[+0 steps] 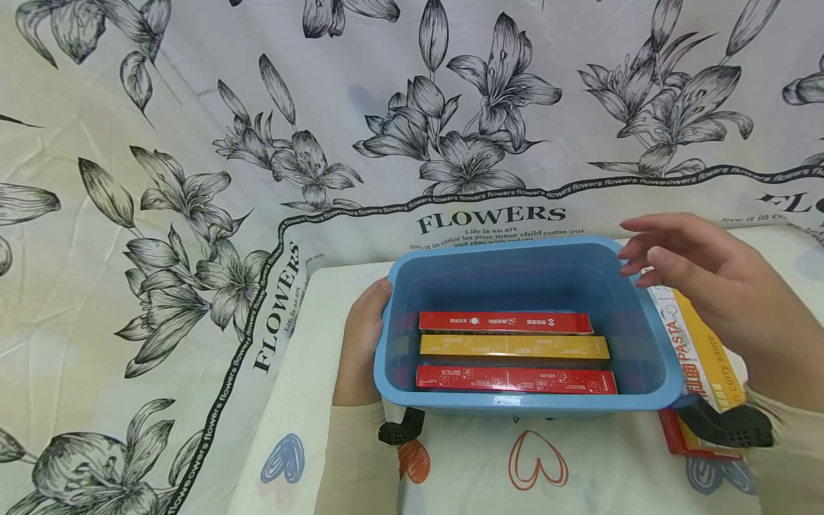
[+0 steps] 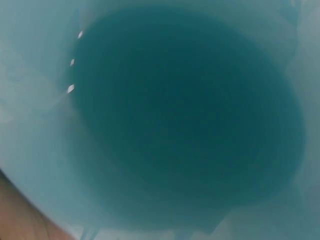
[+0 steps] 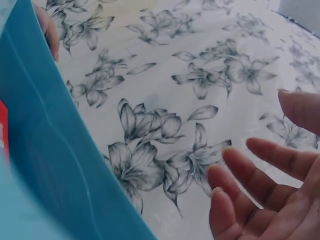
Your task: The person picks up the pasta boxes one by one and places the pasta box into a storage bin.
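A blue plastic bin point(image 1: 528, 402) stands in front of me, with two red boxes point(image 1: 505, 322) and one yellow box point(image 1: 515, 347) side by side on their edges inside it. My left hand point(image 1: 363, 343) holds the bin's left side from outside, its fingers reaching the far left corner. Its palm side is hidden. In the left wrist view the bin's wall point(image 2: 190, 115) fills nearly everything. My right hand point(image 1: 714, 279) hovers by the bin's far right corner, fingers apart and loosely bent. In the right wrist view that hand point(image 3: 272, 200) holds nothing and is apart from the bin.
Right of the bin lie a yellow-and-white pasta box point(image 1: 708, 350) and a red box point(image 1: 672, 433), partly under my right arm. A pale cloth with hearts point(image 1: 537, 458) covers the table. Behind it spreads a white flower-print sheet point(image 1: 309, 168).
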A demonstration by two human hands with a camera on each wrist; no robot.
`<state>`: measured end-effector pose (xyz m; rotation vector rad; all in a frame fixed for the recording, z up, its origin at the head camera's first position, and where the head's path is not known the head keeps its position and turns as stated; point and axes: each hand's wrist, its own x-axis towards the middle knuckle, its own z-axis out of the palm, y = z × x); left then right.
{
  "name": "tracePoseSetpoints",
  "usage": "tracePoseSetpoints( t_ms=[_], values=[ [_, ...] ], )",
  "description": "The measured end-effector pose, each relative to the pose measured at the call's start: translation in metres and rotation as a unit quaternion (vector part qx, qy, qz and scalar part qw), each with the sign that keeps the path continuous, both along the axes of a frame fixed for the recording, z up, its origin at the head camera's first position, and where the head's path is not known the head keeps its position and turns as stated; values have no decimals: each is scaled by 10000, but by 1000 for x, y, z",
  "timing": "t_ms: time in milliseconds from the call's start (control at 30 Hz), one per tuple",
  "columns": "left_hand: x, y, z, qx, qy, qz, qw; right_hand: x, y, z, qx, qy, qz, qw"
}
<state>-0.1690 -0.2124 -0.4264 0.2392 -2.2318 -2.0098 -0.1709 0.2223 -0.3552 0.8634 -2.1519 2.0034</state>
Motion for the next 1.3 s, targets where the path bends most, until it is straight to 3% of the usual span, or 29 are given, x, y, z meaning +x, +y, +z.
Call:
tracePoseSetpoints(
  t_ms=[267, 800, 1000, 1300],
  values=[
    [1, 0, 0, -27, 19, 5, 10000, 1, 10, -14, -457, -88, 28, 9989],
    [1, 1, 0, 63, 58, -4, 10000, 7, 26, -39, -357, -151, -747, 9965],
    [0, 0, 0, -26, 64, -11, 10000, 8, 35, -50, -968, -207, -468, 9940],
    [0, 0, 1, -31, 26, 32, 10000, 8, 47, -67, -1238, -149, -591, 9904]
  ],
)
